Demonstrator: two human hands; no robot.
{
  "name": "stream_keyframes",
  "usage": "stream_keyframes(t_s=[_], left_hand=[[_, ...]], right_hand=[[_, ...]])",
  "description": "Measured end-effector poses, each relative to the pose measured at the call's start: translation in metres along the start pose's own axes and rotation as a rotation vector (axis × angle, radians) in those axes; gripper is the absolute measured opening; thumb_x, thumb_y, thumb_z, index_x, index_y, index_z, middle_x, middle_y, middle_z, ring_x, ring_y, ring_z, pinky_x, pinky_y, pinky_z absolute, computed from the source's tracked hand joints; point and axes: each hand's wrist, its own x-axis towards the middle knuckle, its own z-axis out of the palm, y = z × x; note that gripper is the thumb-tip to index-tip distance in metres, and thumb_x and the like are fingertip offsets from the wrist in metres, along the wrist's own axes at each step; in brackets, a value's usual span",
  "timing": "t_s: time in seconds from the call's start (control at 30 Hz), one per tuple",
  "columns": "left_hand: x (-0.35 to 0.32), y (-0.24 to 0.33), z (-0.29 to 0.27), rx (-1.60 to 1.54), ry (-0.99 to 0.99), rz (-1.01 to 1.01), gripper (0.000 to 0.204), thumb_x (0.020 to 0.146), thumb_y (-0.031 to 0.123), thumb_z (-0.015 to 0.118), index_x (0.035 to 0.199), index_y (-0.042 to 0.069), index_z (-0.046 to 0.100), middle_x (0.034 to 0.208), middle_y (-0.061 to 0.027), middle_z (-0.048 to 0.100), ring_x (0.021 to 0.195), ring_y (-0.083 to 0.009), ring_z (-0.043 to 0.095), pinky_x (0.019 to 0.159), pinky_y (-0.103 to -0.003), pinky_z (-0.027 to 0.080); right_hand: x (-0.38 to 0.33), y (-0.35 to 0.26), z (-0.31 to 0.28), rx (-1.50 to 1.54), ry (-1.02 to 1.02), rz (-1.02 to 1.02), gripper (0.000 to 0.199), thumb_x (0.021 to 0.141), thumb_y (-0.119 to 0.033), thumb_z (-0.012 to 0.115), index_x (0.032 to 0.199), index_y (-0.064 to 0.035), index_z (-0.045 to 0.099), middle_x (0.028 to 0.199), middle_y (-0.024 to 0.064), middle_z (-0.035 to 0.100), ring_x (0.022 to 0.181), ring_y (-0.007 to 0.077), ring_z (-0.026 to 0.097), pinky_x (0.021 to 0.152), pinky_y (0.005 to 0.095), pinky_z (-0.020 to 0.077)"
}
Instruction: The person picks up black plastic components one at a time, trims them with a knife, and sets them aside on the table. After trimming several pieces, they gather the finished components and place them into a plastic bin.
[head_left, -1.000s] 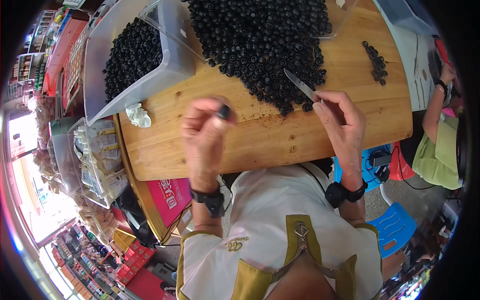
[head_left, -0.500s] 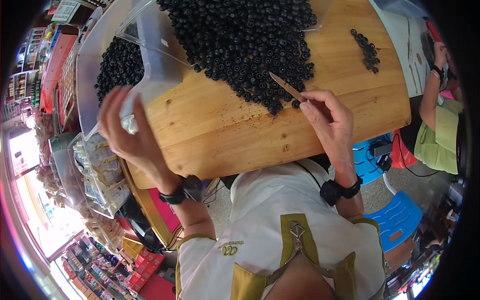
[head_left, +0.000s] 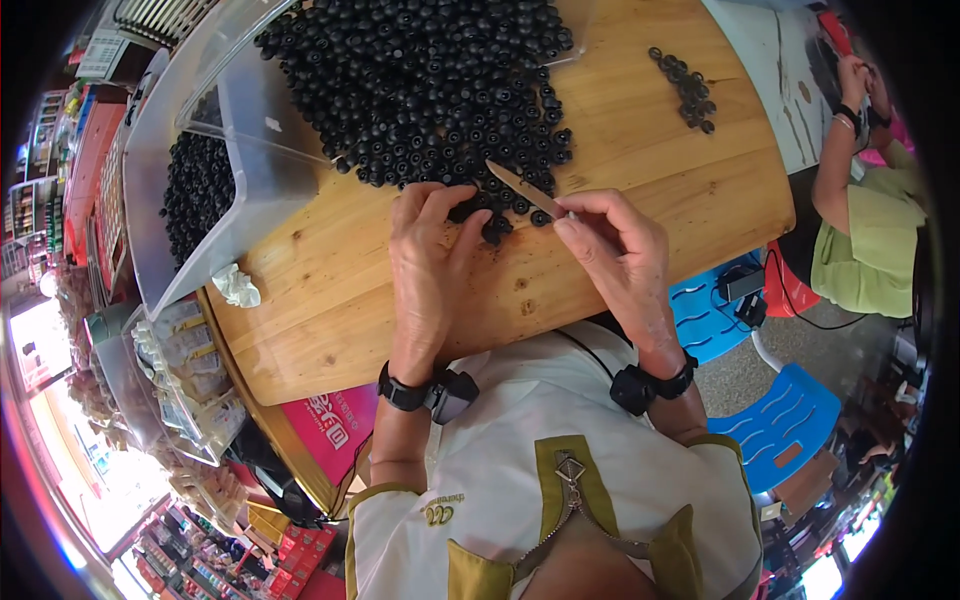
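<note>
A wide pile of small round black pieces [head_left: 430, 90], many with ring-like tops, is spread over the wooden table [head_left: 620, 170]. At the pile's near edge is my left hand [head_left: 425, 265], its fingers curved and its thumb apart from them, around a few of the pieces; no firm hold on any shows. A small pointed blade, like a knife [head_left: 520, 187], is pinched between the thumb and fingers of my right hand [head_left: 620, 245]. It points up and left over the near edge of the pile. The knife's handle end is hidden in the hand.
A clear plastic bin [head_left: 270, 175] with more black pieces stands at the left. Crumpled white tissue [head_left: 236, 286] lies near it. A small separate group of pieces [head_left: 690, 90] sits at the right. Beyond are a blue chair [head_left: 775, 425] and another person's arm [head_left: 838, 165].
My left hand has come from beside the bin rightward to the pile's near edge. My right hand still holds the knife. The whole view has shifted somewhat.
</note>
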Motion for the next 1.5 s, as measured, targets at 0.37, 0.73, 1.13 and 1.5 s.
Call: stream_keyframes(t_s=[0.37,0.73,1.13,1.5], left_hand=[[-0.024,0.006,-0.019,-1.037,0.035,-0.128,0.023,0.086,-0.002,0.07,0.108,0.0,0.063,0.107,-0.0069,0.062,0.097,-0.0127,0.059,0.084,-0.026,0.049],[-0.034,-0.01,-0.029,-1.101,0.084,-0.062,0.024,0.087,0.009,0.072,0.107,0.0,0.062,0.106,-0.01,0.061,0.092,-0.017,0.059,0.081,-0.03,0.049],[-0.04,-0.004,-0.062,-0.988,0.256,0.072,0.018,0.087,0.013,0.073,0.095,0.002,0.06,0.084,-0.0105,0.062,0.074,-0.0165,0.056,0.066,-0.029,0.045],[0.029,-0.045,-0.17,0.48,0.749,0.013,0.023,0.082,0.0,0.075,0.104,0.003,0.07,0.102,-0.0075,0.07,0.086,-0.0166,0.066,0.076,-0.03,0.052]], right_hand=[[0.003,-0.016,0.009,0.003,-0.163,-0.106,0.016,0.09,-0.006,0.07,0.105,-0.0001,0.066,0.09,0.0029,0.068,0.075,0.0066,0.059,0.069,0.0207,0.0483],[0.005,-0.038,0.033,-0.104,-0.284,-0.337,0.023,0.084,-0.005,0.074,0.105,-0.0032,0.067,0.083,0.0039,0.065,0.061,0.009,0.054,0.053,0.0244,0.0426],[0.017,-0.013,0.011,-0.186,-0.104,-0.11,0.016,0.089,-0.005,0.071,0.103,0.0002,0.069,0.09,0.0049,0.069,0.079,0.0076,0.062,0.07,0.0209,0.0484],[0.006,0.0,0.011,-0.069,-0.066,-0.037,0.015,0.092,-0.005,0.068,0.106,-0.0006,0.068,0.092,-0.0001,0.067,0.082,0.0042,0.058,0.074,0.0184,0.0464]])
